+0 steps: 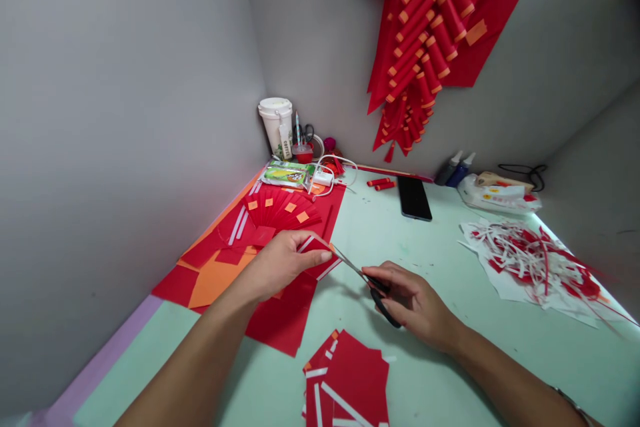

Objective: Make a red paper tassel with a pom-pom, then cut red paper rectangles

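Note:
My left hand [290,260] pinches a small red paper piece [324,265] with white strips along its edges, above the table's red sheets. In my right hand [413,303] is a pair of scissors [383,297] with black handles, fingers in the loops. The blades point left and reach the paper's edge near my left fingertips; whether they are cutting cannot be made out. Nearer to me lies a pile of red paper cards [357,373] with white strips. Beyond my left hand, red folded pieces with orange squares [283,207] fan out over red and orange sheets [213,280].
A black phone [414,198] and small red rolls [381,183] lie at the back. Red and white paper scraps [530,260] heap at right, near a tissue pack [500,195] and glue bottles [457,170]. A white cup [277,127] stands in the corner. Red paper firecrackers [425,33] hang on the wall.

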### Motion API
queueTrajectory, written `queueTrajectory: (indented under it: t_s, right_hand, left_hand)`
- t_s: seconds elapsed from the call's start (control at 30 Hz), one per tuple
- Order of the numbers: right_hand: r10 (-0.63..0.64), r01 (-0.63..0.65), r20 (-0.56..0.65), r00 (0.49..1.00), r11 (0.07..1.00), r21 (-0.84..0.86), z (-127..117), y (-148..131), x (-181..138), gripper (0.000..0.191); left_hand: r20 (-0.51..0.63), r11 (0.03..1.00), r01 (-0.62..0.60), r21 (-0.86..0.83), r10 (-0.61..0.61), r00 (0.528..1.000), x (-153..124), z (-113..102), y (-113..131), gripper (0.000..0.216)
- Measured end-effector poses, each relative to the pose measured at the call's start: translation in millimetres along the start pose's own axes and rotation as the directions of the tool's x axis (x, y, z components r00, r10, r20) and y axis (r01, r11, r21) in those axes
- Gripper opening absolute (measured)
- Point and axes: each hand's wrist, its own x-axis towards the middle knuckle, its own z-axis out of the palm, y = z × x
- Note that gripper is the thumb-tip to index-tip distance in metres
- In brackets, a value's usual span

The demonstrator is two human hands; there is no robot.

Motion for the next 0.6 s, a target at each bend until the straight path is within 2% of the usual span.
queueTrajectory:
  t_s: [0.13,0.37,0.6]
  right_hand:
    - [-0.023,0.023,0.010,1.000,0.998,-0.059,0.6,-1.3,1.2,0.051]
    - [-0.031,0.033,0.022,0.999,0.995,-0.091,1.8,-1.4,1.4,0.052]
    - [-0.041,0.042,0.013,0.999,0.993,-0.111,2.7,-2.6,1.3,0.053]
  left_hand:
    - [0.016,1.000,0.005,0.015,-0.006,1.000,-0.4,-1.8,0.6,0.029]
    - [0.020,0.996,0.091,0.007,-0.091,0.996,-4.4,-0.3,6.2,0.029]
    - [0.034,0.995,0.104,-0.003,-0.104,0.994,-5.3,-0.1,7.0,0.029]
